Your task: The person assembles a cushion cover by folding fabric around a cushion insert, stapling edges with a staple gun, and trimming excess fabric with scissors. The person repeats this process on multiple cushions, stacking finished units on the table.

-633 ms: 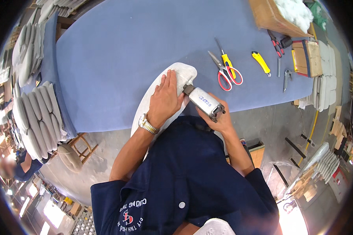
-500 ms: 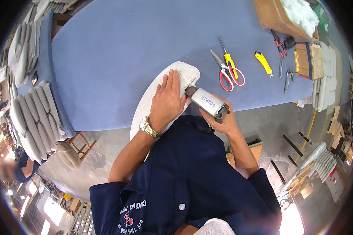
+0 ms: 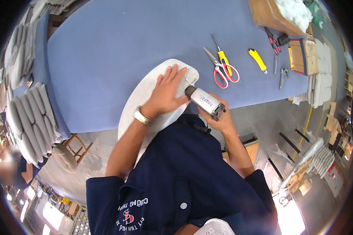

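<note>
A light grey padded cushion piece (image 3: 139,96) with a curved edge lies over the near edge of the blue table, by my body. My left hand (image 3: 166,94) rests on it palm down, fingers spread. In my right hand (image 3: 223,119) is a silver staple gun (image 3: 206,100), its dark nose against or just over the cushion's right edge. The handle is mostly hidden behind the tool's body.
Right of the cushion on the blue table (image 3: 106,70) lie scissors (image 3: 222,72), a yellow-handled screwdriver (image 3: 224,60) and a yellow utility knife (image 3: 257,60). Farther right are red-handled pliers (image 3: 273,42) and a box of white stuffing (image 3: 270,17). Grey cushions (image 3: 35,117) are stacked at left.
My left hand's fingers have spread wider on the cushion. More of the cushion shows toward the left. The staple gun stays at its right edge.
</note>
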{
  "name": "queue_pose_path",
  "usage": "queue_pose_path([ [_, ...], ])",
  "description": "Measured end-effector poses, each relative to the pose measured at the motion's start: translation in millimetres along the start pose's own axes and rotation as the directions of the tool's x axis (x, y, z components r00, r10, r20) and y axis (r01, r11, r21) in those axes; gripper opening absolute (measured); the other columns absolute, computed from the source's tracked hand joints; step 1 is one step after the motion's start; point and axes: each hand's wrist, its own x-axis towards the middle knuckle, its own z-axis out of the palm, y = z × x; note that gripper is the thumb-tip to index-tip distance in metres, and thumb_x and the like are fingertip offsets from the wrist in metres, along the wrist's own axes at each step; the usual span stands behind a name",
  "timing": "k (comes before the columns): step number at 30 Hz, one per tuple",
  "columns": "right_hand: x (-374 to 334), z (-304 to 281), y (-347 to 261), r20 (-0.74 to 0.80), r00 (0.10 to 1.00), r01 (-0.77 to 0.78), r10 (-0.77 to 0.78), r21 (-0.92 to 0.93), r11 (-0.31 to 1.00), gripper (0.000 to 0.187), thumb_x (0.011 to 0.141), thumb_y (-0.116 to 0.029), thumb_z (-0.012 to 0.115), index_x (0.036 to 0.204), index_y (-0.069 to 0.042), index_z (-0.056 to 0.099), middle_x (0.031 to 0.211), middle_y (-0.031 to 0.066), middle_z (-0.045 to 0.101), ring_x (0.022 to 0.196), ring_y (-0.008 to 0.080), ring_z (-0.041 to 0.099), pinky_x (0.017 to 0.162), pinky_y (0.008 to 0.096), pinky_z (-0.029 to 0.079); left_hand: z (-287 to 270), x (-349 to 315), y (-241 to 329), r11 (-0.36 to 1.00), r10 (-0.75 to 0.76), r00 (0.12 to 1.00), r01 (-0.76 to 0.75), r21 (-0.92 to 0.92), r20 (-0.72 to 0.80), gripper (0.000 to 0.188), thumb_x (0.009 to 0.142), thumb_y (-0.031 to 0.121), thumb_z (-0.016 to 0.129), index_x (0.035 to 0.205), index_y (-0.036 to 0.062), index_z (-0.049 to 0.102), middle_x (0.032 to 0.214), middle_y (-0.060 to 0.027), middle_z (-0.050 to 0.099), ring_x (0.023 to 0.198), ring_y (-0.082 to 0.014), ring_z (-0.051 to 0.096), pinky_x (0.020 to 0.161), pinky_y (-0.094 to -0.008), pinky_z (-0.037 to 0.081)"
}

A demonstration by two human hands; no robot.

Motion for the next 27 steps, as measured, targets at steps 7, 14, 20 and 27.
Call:
queue_pose_path([
  [7, 21.7, 37.8, -11.4, -0.118, 0.990, 0.081, -0.076, 0.040, 0.996, 0.044, 0.082, -0.006, 0.082, 0.122, 0.003, 0.066, 0.105, 0.0112, 0.076, 0.096, 0.0164, 0.073, 0.086, 0.0325, 0.056, -8.6, -11.4, -85.0, 0.813, -0.141, 0.988, 0.155, -0.561, 0.069, 0.074, 0.111, 0.056, 0.028, 0.164, 0.0043, 0.023, 0.172, -0.0210, 0.011, 0.161, -0.0318, -0.001, 0.129, -0.0431, 0.003],
  [14, 44.1, 18.6, -32.1, -0.011, 0.995, 0.102, -0.103, -0.079, 0.992, 0.050, 0.076, -0.009, 0.084, 0.120, 0.005, 0.065, 0.094, 0.0167, 0.072, 0.085, 0.0288, 0.073, 0.081, 0.0336, 0.055, -16.4, -22.4, -50.6, 0.916, -0.065, 0.997, 0.039, -0.399, -0.052, 0.077, 0.108, 0.051, 0.042, 0.164, 0.0039, 0.020, 0.170, -0.0258, 0.014, 0.159, -0.0390, 0.003, 0.128, -0.0477, 0.010],
  [20, 41.6, 23.2, -37.0, -0.110, 0.968, 0.206, -0.224, -0.155, 0.966, 0.051, 0.073, -0.009, 0.084, 0.118, 0.005, 0.065, 0.094, 0.0179, 0.072, 0.087, 0.0311, 0.073, 0.080, 0.0352, 0.054, -5.6, -25.6, -14.4, 0.986, -0.165, 0.955, 0.166, -0.015, -0.248, 0.081, 0.097, 0.027, 0.067, 0.159, -0.0021, 0.024, 0.158, -0.0334, 0.036, 0.146, -0.0505, 0.037, 0.115, -0.0536, 0.039],
  [27, 46.6, 23.7, -36.3, -0.018, 0.991, 0.132, -0.131, 0.029, 0.991, 0.038, 0.077, -0.011, 0.082, 0.109, 0.003, 0.066, 0.090, 0.0159, 0.070, 0.082, 0.0296, 0.072, 0.075, 0.0346, 0.054, -18.4, -26.7, -9.5, 0.969, -0.237, 0.939, 0.246, 0.005, -0.250, 0.078, 0.096, 0.024, 0.067, 0.157, -0.0024, 0.026, 0.149, -0.0333, 0.048, 0.135, -0.0512, 0.051, 0.101, -0.0540, 0.052],
])
